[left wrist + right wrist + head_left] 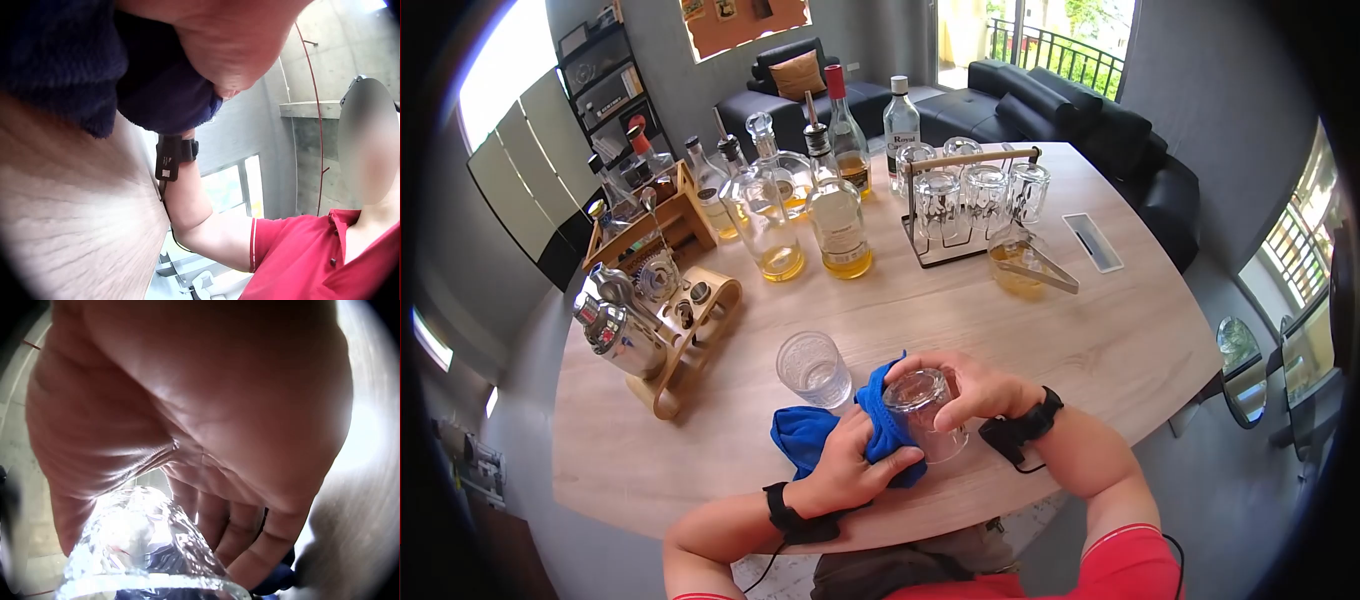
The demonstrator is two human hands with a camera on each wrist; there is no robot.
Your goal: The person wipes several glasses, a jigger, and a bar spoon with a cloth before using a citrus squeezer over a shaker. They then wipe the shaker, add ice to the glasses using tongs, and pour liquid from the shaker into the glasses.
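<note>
My right hand [990, 388] grips a clear drinking glass [938, 442], thumb on the near side and fingers round the far side. The glass is held base up, its rim low toward the table. In the right wrist view, the patterned wall of the glass [147, 537] lies between thumb and fingers. My left hand [845, 468] holds a blue cloth [805, 435], bunched against the left side of the glass. In the left wrist view the cloth [62, 69] hangs dark beside the palm. A second clear glass [813, 372] stands just beyond the cloth.
A wooden stand with a cocktail shaker [615, 335] sits at left. Several bottles [840, 225] and a wooden bottle crate [690, 215] stand behind. A wire rack [948, 258] carries upturned glasses; tongs [1040, 272] lie across a bowl [1012, 280]. A dark inset panel [1093, 243] is at right.
</note>
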